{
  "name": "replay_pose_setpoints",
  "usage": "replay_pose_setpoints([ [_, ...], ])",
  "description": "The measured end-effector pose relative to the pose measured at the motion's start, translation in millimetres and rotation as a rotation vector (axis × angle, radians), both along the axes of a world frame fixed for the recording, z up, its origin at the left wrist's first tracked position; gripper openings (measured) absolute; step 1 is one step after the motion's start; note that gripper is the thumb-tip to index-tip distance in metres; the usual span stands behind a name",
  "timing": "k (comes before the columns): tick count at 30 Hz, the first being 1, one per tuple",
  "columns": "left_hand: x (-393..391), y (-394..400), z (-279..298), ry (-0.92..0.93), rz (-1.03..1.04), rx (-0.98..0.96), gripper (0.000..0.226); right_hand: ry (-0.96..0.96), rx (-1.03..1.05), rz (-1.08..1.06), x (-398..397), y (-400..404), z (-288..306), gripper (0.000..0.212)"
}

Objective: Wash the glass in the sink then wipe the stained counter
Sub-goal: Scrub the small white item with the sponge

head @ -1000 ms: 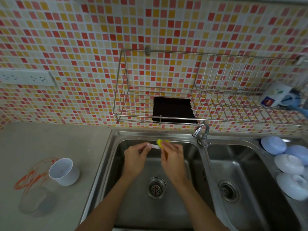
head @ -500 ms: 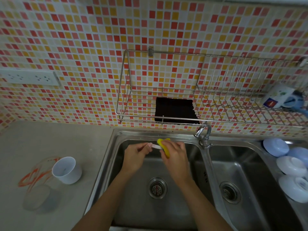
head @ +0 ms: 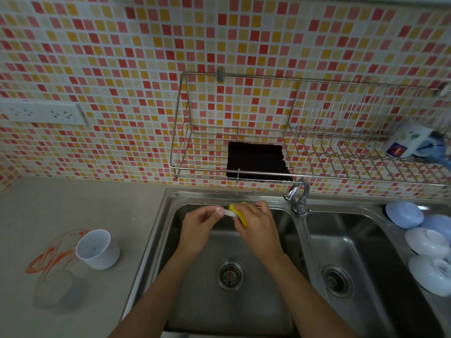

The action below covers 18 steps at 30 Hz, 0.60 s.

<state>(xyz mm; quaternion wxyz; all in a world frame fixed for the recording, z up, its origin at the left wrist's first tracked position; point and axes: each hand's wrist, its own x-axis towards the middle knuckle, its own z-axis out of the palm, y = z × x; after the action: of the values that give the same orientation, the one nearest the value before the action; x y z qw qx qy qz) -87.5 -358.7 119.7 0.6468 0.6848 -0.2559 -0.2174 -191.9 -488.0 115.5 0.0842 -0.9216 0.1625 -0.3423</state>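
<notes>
We hold our hands over the left basin of the sink (head: 156,230) — the left hand (head: 197,228) pinching a small pale thing, hard to make out, while the right hand (head: 258,230) grips a yellow sponge (head: 240,212) against it, probably to scrub. The clear glass (head: 55,281) lies on the worktop (head: 80,206) across the orange stain (head: 41,259), beside a white cup (head: 96,248), both unwashed — no readable writing anywhere.
</notes>
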Motion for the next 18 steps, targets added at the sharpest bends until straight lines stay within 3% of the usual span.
replay_pose_setpoints([
  [4,5.5,3.9,2.1,-0.149,-0.051,0.037,0.028,0.015,-0.049,0.058,-2.4,-10.5,9.4,0.034],
  [9,7.9,5.0,4.4,-0.288,-0.061,0.101,0.022,0.031,-0.099,0.116,-3.3,-16.8,19.4,0.034],
  [13,7.4,1.8,2.2,-0.284,0.012,0.107,0.018,-0.012,0.080,0.018,2.5,5.8,19.1,0.037],
  [18,6.1,0.8,1.7,-0.285,0.063,0.103,0.017,-0.015,0.156,-0.010,4.1,26.6,10.2,0.041],
])
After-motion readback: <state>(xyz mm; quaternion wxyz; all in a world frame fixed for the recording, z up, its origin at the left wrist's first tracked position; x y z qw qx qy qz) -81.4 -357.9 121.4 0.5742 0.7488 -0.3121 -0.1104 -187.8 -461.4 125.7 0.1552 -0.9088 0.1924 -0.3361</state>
